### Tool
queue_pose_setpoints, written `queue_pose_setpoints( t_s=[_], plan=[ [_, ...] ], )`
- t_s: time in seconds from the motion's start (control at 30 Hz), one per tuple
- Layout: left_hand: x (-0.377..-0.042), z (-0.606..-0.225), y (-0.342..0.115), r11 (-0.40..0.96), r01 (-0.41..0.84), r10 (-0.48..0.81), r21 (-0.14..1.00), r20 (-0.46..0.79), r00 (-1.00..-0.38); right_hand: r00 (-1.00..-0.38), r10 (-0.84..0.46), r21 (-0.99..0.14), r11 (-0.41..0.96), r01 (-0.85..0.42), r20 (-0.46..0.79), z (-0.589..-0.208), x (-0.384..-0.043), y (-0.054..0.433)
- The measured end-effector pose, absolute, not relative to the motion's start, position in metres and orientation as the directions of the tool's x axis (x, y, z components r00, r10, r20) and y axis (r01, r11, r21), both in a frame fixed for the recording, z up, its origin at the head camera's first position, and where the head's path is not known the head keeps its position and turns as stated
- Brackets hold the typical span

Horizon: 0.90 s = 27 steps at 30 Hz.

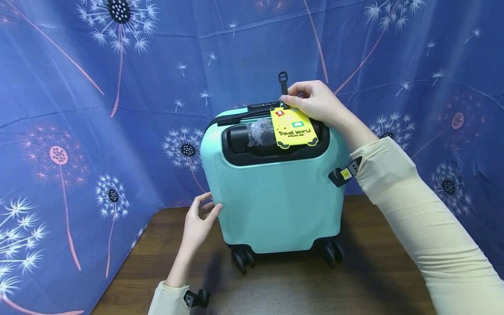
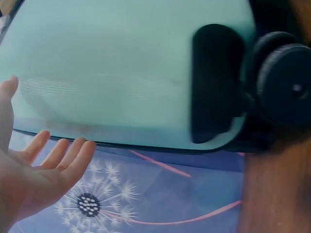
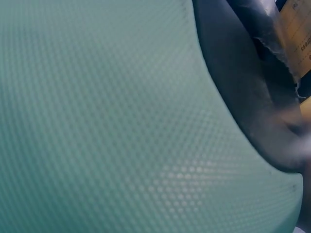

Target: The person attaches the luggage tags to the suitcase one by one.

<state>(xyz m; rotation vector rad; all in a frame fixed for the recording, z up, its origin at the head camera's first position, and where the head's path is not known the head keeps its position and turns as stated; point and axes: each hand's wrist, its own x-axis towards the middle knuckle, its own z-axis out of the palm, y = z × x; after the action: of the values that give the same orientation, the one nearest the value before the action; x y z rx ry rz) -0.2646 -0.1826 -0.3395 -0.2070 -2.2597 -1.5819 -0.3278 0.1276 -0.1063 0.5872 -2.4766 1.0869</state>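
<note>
A mint-green suitcase (image 1: 275,201) stands upright on its black wheels. Up at its top edge, my right hand (image 1: 316,101) pinches the black strap of a yellow luggage tag (image 1: 293,127) between thumb and fingers. The tag hangs over the recessed black handle, partly wrapped in clear plastic (image 1: 261,132). Lower down, my left hand (image 1: 198,223) is at the suitcase's left side, thumb toward the front. The left wrist view shows its fingers (image 2: 77,162) loosely extended along the shell's edge. Ribbed green shell (image 3: 107,116) fills most of the right wrist view, with the right hand mostly out of frame.
Beneath the suitcase is a brown wooden table (image 1: 283,284). A blue cloth (image 1: 149,87) with dandelion prints hangs close behind and along the left side. Black wheels (image 1: 242,259) stick out under the front corners. Small black devices (image 1: 341,176) are strapped at both wrists.
</note>
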Motion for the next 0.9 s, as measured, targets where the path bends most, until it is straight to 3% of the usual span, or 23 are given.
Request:
queue_pose_setpoints(
  t_s=[0.53, 0.9],
  plan=[
    [-0.267, -0.304, -0.181, 0.278, 0.529, -0.22, 0.802, 0.589, -0.778, -0.849, -0.213, -0.629, 0.589, -0.507, 0.484, -0.107, -0.325, 0.127],
    [-0.241, -0.253, -0.168, 0.289, 0.563, -0.243, 0.774, 0.628, -0.739, -0.855, -0.228, -0.638, 0.583, -0.503, 0.465, -0.106, -0.326, 0.129]
  ],
)
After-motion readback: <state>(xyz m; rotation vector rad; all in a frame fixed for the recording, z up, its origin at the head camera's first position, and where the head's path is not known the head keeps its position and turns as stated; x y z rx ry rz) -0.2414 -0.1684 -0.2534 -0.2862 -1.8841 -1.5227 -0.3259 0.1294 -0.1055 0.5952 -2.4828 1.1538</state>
